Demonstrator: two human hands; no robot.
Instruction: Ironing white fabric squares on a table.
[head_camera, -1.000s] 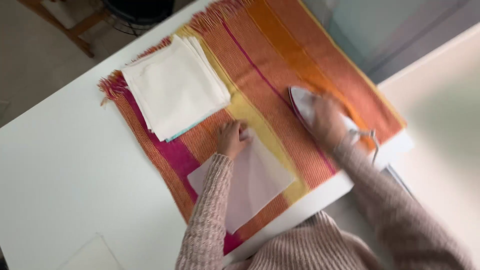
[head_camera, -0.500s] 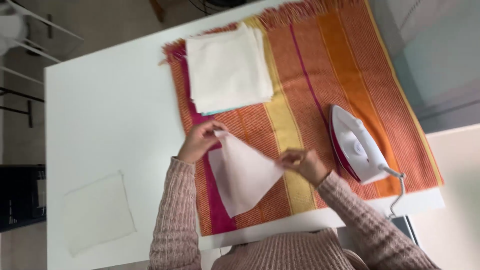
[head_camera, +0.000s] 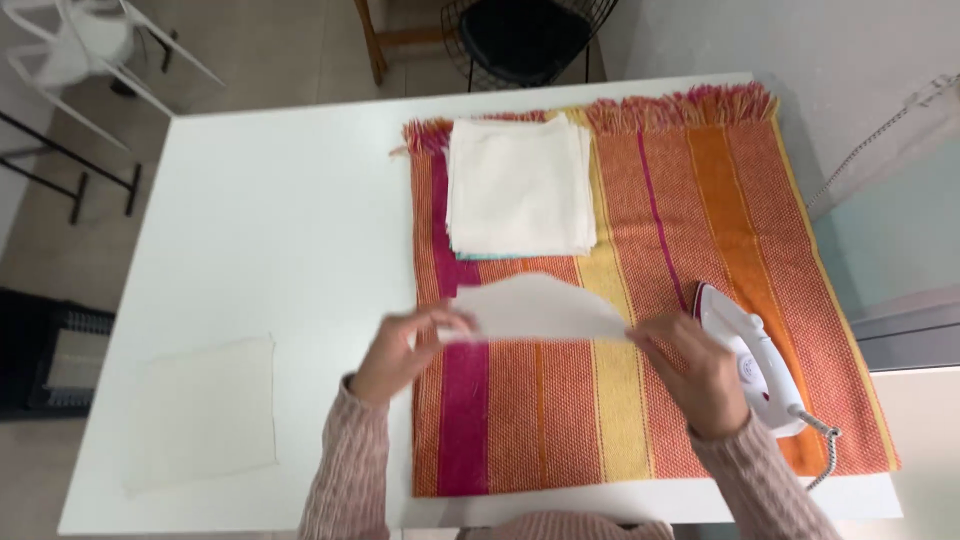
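Head view: mid-fold on one white fabric square (head_camera: 540, 308), lifted just above the striped orange towel (head_camera: 720, 200) that covers the surface (head_camera: 280, 200). My left hand (head_camera: 400, 350) pinches its left end, my right hand (head_camera: 690, 365) pinches its right end; both sets of fingers are closed on the cloth, which spans between them, blurred by motion. Landmark is the stack of white squares (head_camera: 520, 185): held piece sits just in front of it, apart from it. Iron (head_camera: 750, 360) is parked on the towel right of my right hand, very close to it. Another single white square (head_camera: 205, 410) lies far left of the stack on the bare surface. Judgement: next move needs edges matched and kept taut, and my right wrist kept off the iron.
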